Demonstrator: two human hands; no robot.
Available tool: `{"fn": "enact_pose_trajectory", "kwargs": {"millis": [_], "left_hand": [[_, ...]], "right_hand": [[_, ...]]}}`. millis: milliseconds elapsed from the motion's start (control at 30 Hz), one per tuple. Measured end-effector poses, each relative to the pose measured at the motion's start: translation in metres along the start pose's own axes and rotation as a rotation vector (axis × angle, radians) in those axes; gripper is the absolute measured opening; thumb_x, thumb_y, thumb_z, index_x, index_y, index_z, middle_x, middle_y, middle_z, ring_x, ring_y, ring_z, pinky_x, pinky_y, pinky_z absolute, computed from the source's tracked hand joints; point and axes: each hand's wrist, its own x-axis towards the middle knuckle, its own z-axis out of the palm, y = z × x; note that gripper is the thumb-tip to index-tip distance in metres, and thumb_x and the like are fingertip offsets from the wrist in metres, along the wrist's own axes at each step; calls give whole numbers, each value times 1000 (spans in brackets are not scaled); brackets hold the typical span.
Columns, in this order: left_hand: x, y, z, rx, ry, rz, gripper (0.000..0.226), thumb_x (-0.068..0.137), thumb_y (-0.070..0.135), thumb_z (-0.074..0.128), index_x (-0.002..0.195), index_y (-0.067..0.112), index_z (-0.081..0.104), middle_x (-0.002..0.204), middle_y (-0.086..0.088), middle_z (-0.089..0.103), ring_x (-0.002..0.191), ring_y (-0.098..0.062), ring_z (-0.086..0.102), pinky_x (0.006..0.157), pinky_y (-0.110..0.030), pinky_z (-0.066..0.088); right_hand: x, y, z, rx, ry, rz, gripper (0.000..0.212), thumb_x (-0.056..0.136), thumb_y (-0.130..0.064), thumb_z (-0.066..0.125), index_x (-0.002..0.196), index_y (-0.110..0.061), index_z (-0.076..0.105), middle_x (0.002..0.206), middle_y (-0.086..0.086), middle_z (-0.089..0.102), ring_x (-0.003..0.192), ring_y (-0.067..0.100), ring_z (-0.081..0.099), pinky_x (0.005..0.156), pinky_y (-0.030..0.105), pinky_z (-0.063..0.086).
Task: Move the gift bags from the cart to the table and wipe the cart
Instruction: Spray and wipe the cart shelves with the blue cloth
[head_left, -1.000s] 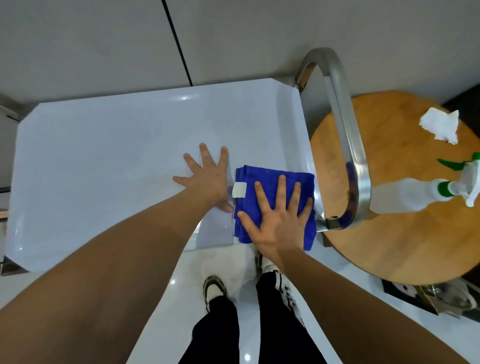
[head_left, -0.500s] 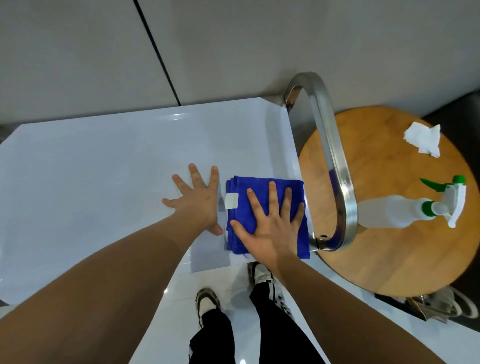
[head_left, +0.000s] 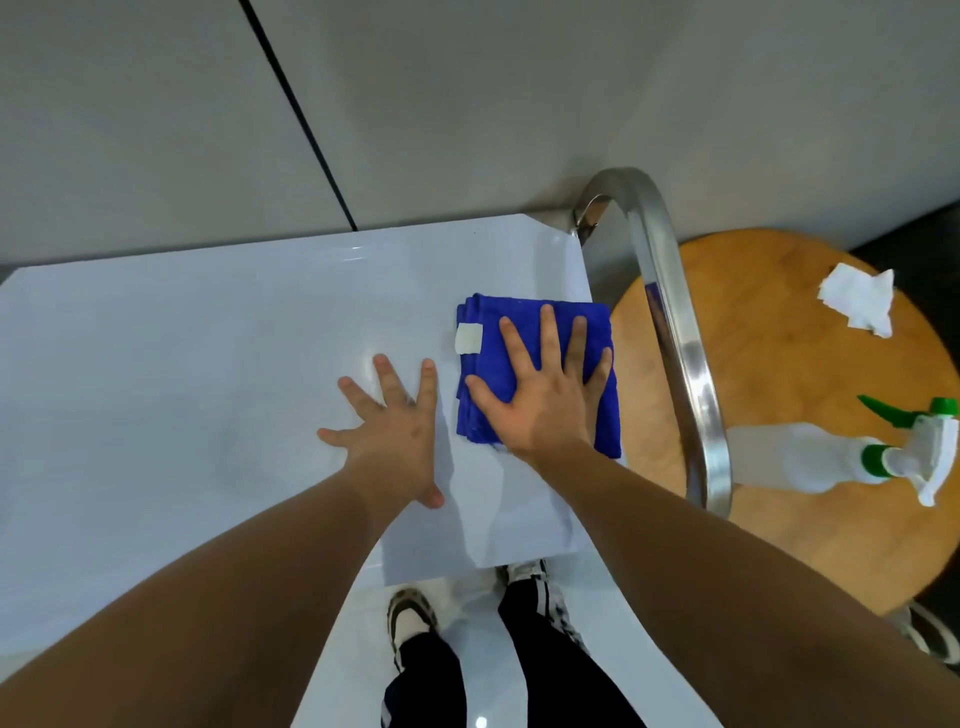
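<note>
Since a second ago the blue cloth (head_left: 537, 371) and the right hand (head_left: 540, 395) pressing it have slid away from the body, toward 12 o'clock along the cart top (head_left: 182, 364), leaving a strip of bare surface between cloth and near edge. The left hand (head_left: 392, 431) has stayed flat on the cart, fingers spread wide, holding nothing, just beside the cloth at its 9 o'clock. The right hand is also splayed, palm down on the folded cloth rather than gripping it.

Nearest, both forearms run out of frame at 6 o'clock, and shoes and dark trousers show below the cart edge. The cart's left end is cut off. At 3 o'clock the steel handle (head_left: 680, 338) arches over the round wooden tabletop (head_left: 769, 322), hiding part of it. On it lie a spray bottle (head_left: 831, 462) and a crumpled white tissue (head_left: 860, 301). No gift bags are visible.
</note>
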Motion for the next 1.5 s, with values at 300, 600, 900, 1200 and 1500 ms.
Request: {"fn": "enact_pose_trajectory", "kwargs": {"millis": [300,600,900,1200,1500], "left_hand": [[2,1,-1,-10,-15,-3,161,61,52,92,146,29,-42,154,-23,-41,141,-64,-21,101,-82,26],[3,1,-2,-50,-14,9,161,62,45,94,146,29,-41,151,-23,-45,138,-65,-26,100,-86,19],[0,3,-2,-27,5,-14,163,57,46,97,147,32,-39,154,-21,-42,141,-63,-21,99,-86,22],[-4,4,-3,-26,42,-15,164,56,43,98,148,34,-37,157,-18,-38,144,-59,-18,102,-84,22],[6,-2,1,8,94,33,172,48,49,98,144,30,-43,154,-31,-36,142,-61,-23,105,-84,12]], "right_hand": [[93,-17,-23,-45,69,-59,82,87,-83,19,158,-43,10,170,1,1,154,37,-4,119,64,-4],[136,-10,-34,-89,133,-171,80,88,-79,26,156,-38,24,166,7,19,152,40,8,120,64,5],[100,1,-24,-108,84,-173,80,89,-82,12,158,-42,8,170,1,2,155,36,-2,121,63,2],[-7,27,-1,-100,1,-91,78,91,-80,10,158,-43,-4,169,-2,-7,154,36,-10,120,65,1],[-138,32,31,-3,5,1,75,93,-78,20,159,-42,12,170,0,3,154,37,-7,119,66,1]]}}
